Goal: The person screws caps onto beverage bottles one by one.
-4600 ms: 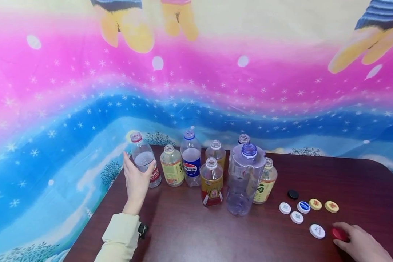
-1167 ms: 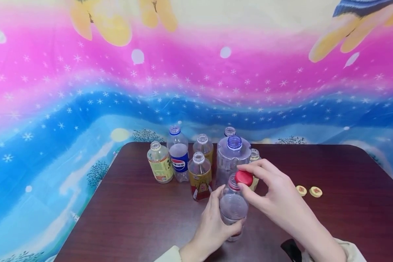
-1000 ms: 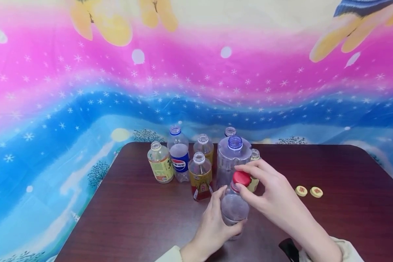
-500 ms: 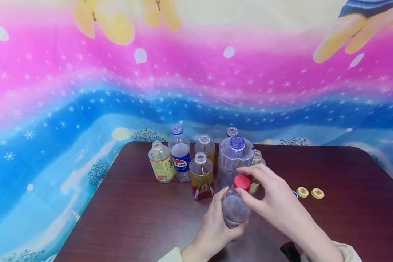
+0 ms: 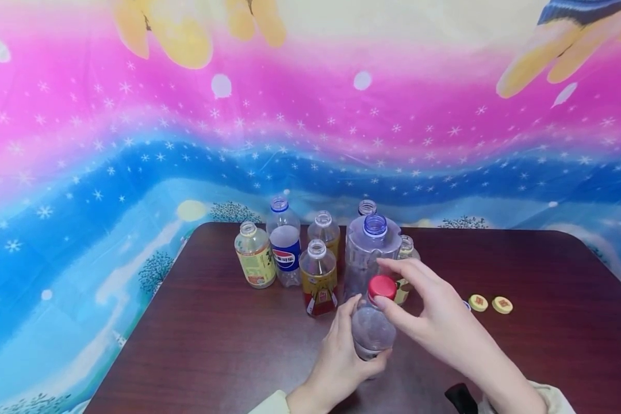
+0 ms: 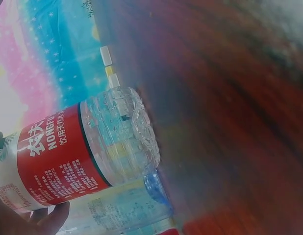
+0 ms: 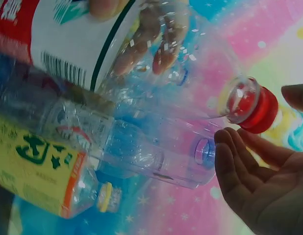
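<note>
My left hand (image 5: 336,359) holds a clear plastic water bottle (image 5: 374,328) round its body, slightly tilted, above the table's near middle. Its red label (image 6: 58,156) shows in the left wrist view. A red cap (image 5: 382,286) sits on the bottle's mouth. Around that cap my right hand (image 5: 445,313) hovers with thumb and forefinger spread. In the right wrist view, a gap separates the thumb (image 7: 296,96) from the cap (image 7: 265,110), while the fingertips lie just beside it. Whether a fingertip touches it, I cannot tell.
Several uncapped bottles stand behind: a yellow-labelled one (image 5: 256,264), a Pepsi bottle (image 5: 286,256), a gold-and-red one (image 5: 319,287) and a large clear one (image 5: 357,259). Two yellow caps (image 5: 478,303) lie to the right on the dark wooden table (image 5: 212,345).
The left hand has brought the water bottle from the far left to the middle. The right hand picked up the red cap, set it on the mouth, and its fingers have now spread off it.
</note>
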Demonstrator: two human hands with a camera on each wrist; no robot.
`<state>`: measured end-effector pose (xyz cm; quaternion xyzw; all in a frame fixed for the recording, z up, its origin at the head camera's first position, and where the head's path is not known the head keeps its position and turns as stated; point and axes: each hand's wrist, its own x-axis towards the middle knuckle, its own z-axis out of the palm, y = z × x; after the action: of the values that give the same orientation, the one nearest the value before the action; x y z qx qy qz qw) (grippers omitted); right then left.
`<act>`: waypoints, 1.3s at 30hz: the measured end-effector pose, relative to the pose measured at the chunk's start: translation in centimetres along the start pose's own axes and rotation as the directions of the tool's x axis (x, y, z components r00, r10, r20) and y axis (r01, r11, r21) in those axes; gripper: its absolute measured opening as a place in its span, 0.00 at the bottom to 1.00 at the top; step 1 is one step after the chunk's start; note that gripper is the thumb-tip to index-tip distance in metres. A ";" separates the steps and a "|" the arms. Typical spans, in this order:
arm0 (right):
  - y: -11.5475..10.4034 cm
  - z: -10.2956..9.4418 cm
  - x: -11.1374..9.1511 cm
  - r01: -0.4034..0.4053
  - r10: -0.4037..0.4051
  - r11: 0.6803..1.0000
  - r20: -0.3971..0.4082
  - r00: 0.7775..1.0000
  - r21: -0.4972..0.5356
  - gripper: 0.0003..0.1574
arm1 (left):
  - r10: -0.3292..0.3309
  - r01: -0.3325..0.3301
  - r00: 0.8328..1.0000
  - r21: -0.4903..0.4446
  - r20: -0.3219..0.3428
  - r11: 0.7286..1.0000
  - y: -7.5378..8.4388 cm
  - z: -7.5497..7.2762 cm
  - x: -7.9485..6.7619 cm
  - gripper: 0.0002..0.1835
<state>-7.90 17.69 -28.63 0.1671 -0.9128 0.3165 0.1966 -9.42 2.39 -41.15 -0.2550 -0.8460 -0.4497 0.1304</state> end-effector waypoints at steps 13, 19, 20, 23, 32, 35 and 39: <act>1.1 -0.6 -0.4 -0.040 0.037 0.996 0.029 0.999 0.077 0.25 | 0.009 -0.009 1.000 -0.006 0.004 1.000 0.1 -0.1 0.1 0.48; 0.6 -0.5 -0.2 -0.097 0.094 0.988 0.027 0.995 0.117 0.21 | -0.021 0.022 0.999 -0.034 0.033 0.999 0.2 -0.2 0.1 0.47; 0.5 -0.5 -0.1 -0.116 0.113 0.985 0.033 0.993 0.128 0.20 | -0.031 0.033 0.999 -0.040 0.039 0.999 0.3 -0.2 0.0 0.47; 0.5 -0.3 0.0 -0.159 0.152 0.976 0.059 0.987 0.145 0.21 | -0.051 0.053 0.997 -0.051 0.052 0.997 0.3 -0.2 0.0 0.48; 1.1 -0.4 -0.3 -0.040 0.027 0.993 0.116 0.993 0.112 0.28 | 0.020 -0.020 1.000 -0.019 0.008 1.000 0.0 0.0 0.1 0.48; 1.1 -0.5 -0.2 -0.046 0.034 0.993 0.110 0.993 0.108 0.25 | 0.023 -0.023 1.000 -0.021 0.007 1.000 0.0 0.0 0.1 0.48; 1.1 -0.4 -0.1 -0.045 0.034 0.991 0.092 0.995 0.122 0.24 | 0.017 -0.017 1.000 -0.032 0.010 0.999 0.1 0.0 0.1 0.48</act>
<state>-8.13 18.78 -28.90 0.1747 -0.9024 0.3689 0.1382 -9.49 2.46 -41.04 -0.2668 -0.8371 -0.4608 0.1256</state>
